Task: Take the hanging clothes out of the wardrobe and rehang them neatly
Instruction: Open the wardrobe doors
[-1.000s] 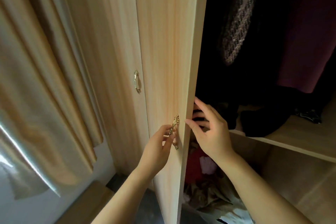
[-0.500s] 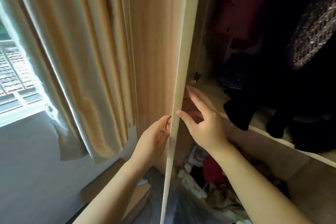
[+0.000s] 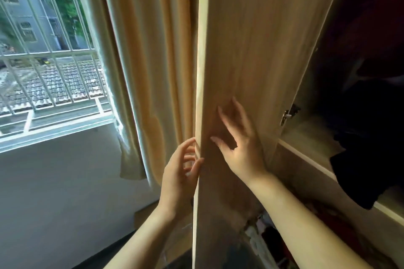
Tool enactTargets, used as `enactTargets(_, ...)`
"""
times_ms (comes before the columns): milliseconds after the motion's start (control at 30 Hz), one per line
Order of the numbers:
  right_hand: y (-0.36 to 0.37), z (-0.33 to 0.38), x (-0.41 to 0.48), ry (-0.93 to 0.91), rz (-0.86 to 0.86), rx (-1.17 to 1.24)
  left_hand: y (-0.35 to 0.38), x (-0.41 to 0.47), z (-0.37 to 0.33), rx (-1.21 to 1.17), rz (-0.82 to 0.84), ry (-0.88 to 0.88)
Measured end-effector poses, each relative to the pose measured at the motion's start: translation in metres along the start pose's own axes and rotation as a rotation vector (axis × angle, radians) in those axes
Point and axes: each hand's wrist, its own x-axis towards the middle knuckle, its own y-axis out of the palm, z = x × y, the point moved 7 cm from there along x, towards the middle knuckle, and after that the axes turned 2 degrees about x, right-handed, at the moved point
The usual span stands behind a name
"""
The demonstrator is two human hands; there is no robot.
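The light wooden wardrobe door stands swung wide, its inner face toward me. My right hand lies flat with straight fingers against that inner face. My left hand is at the door's outer edge, fingers loosely curved and touching the edge; the handle is hidden behind the door. Inside the wardrobe at the right hang dark clothes, hard to tell apart in the shadow, with a black garment drooping over the shelf's front.
A beige curtain hangs just left of the door, beside a barred window. Below the shelf lies a heap of mixed clothing. A metal hinge sits on the wardrobe's side wall. A grey wall fills the lower left.
The door has swung further open to the left, now showing its inner face. My right hand moved from the door's edge onto the inner face. My left hand left the handle for the edge.
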Motion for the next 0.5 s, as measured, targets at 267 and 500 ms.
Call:
enactTargets(267, 0.034, -0.025, 0.016, -0.105, 0.011, -0.128, -0.011, 0.034, 0.02, 0.176, -0.172, -0.027)
enactTargets(500, 0.038, -0.029, 0.016, -0.116, 0.022, -0.129, -0.011, 0.034, 0.025, 0.313, -0.156, 0.015)
